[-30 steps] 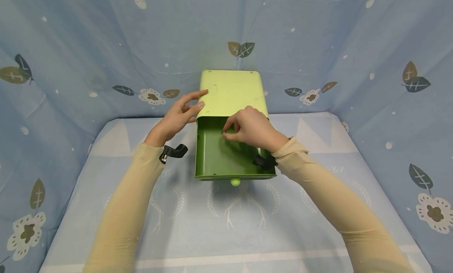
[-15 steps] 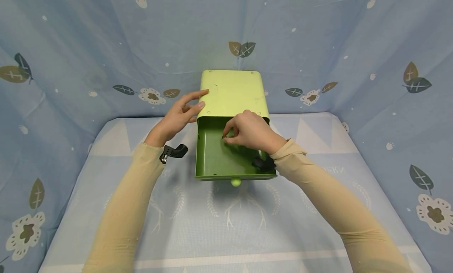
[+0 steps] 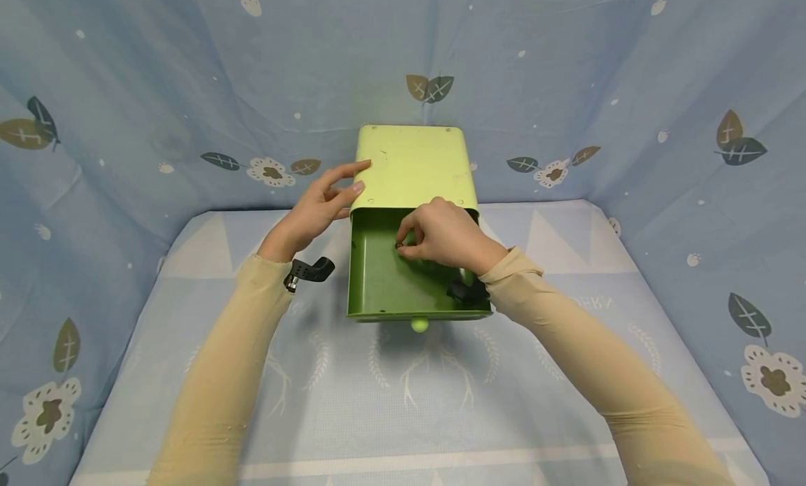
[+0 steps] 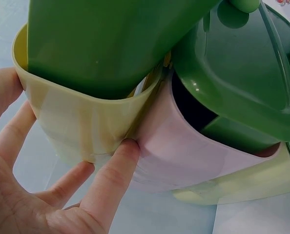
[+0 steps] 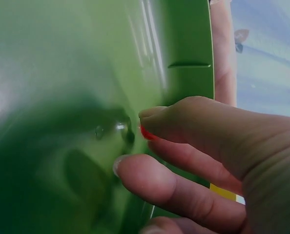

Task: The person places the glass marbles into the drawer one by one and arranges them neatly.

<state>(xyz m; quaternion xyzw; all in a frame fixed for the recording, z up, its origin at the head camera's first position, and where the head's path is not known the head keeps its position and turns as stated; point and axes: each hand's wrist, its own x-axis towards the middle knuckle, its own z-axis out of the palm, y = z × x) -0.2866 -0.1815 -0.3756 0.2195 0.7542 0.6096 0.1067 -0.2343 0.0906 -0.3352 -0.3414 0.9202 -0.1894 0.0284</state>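
Observation:
My left hand rests with spread fingers against the left side of the yellow-green drawer housing; in the left wrist view its fingers touch the shell near the rim. The housing's green drawer is pulled out toward me. Over its floor, my right hand pinches a tiny piece, dark in the head view, between thumb and index finger. The right wrist view shows it as a small red piece mostly hidden by the fingers, whose exact kind I cannot tell.
Below, a pink housing and another yellow-green one hold green drawers. A round knob projects from the top drawer's front. The stack stands on a pale blue patterned cloth, with a blue curtain behind.
My right hand has moved slightly toward me and down into the drawer with the tiny piece, then nearly stopped. The left hand and the drawer stay in place.

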